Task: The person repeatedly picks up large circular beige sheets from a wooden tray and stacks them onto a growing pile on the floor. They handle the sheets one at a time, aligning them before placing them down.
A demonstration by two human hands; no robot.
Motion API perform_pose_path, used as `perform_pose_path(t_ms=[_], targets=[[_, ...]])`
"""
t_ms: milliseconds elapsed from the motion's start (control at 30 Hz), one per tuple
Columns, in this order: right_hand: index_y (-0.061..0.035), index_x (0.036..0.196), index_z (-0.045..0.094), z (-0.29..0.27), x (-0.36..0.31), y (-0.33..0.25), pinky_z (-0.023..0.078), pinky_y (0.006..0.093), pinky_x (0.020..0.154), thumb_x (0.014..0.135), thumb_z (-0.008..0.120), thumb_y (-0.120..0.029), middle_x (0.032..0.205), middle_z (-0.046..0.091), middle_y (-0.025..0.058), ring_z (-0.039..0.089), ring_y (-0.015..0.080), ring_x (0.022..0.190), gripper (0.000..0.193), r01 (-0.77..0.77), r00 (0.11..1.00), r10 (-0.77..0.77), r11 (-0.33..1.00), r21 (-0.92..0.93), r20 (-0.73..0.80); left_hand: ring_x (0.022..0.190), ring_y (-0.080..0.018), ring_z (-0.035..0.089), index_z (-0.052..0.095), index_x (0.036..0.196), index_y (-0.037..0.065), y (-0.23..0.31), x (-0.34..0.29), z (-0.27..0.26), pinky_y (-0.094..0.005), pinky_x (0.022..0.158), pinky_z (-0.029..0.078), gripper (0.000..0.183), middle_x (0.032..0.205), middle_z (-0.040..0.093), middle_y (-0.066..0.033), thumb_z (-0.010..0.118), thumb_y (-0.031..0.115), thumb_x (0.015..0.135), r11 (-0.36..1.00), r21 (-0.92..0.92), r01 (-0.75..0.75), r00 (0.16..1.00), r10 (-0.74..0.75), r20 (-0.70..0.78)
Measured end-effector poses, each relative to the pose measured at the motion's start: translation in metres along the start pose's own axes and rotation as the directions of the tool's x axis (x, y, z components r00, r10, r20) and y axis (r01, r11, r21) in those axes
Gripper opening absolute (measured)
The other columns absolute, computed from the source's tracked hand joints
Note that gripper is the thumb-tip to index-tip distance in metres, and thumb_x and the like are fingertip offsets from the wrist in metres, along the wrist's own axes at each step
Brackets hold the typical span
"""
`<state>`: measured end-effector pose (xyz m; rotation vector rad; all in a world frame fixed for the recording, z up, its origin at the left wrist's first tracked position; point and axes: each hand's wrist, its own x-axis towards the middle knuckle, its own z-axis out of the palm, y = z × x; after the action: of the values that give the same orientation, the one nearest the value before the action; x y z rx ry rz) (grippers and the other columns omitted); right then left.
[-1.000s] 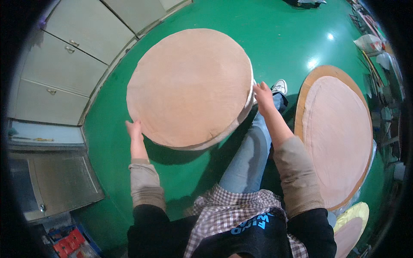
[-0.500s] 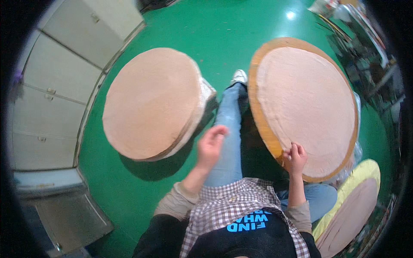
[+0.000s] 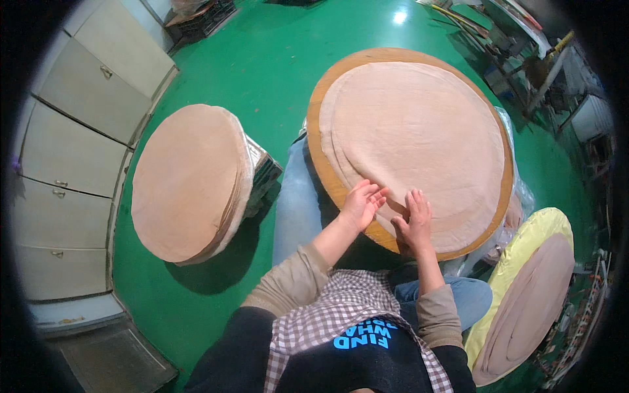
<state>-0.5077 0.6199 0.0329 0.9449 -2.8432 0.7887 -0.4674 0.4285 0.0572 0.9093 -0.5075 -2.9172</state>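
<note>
A thin tan round sheet [image 3: 419, 124] lies on others like it on a round wooden board [image 3: 325, 171] in front of me. Its near edge is raised in a fold, with a darker gap beneath. My left hand [image 3: 362, 205] is at this fold, fingers loosely curved and apart. Just right of it, my right hand [image 3: 414, 224] has its fingers stretched over the near part of the sheets, thumb apart. Whether either hand touches the raised edge, I cannot tell.
Another stack of tan round sheets [image 3: 187, 180] stands on a crate [image 3: 265, 173] at the left. Low at the right, more sheets [image 3: 527, 304] lie on a yellow cover [image 3: 501, 314]. Pale cabinets [image 3: 72, 190] line the left wall; a cluttered rack [image 3: 544, 78] stands far right.
My left hand has come from over my leg to the near edge of the sheets. My right hand has opened from its pinch on the edge. The view has shifted right.
</note>
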Motion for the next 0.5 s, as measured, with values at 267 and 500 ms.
perform_pose_path(t_ms=[267, 500], targets=[[-0.0052, 0.097, 0.064, -0.053, 0.061, -0.005, 0.049, 0.0384, 0.077, 0.085, 0.051, -0.011, 0.096, 0.064, 0.0159, 0.061, 0.0314, 0.092, 0.019, -0.330, 0.934, 0.325, 0.944, 0.012, 0.147, 0.086, -0.0146, 0.055, 0.044, 0.122, 0.004, 0.011, 0.009, -0.022, -0.0261, 0.069, 0.045, 0.042, 0.104, 0.054, -0.0051, 0.054, 0.002, 0.081, 0.741, 0.483, -0.467, 0.833, 0.552, -0.040], [-0.0048, 0.094, 0.061, -0.084, 0.053, -0.011, 0.048, 0.0396, 0.083, 0.072, 0.057, 0.003, 0.103, 0.064, 0.0130, 0.060, 0.0294, 0.101, 0.024, 0.214, 0.923, -0.258, 0.961, -0.174, -0.287, 0.091, -0.0170, 0.056, 0.046, 0.113, 0.001, 0.045, 0.017, -0.022, -0.0301, 0.073, 0.048, 0.031, 0.105, 0.055, -0.0084, 0.050, 0.005, 0.082, 0.844, 0.489, -0.221, 0.947, 0.306, -0.099]])
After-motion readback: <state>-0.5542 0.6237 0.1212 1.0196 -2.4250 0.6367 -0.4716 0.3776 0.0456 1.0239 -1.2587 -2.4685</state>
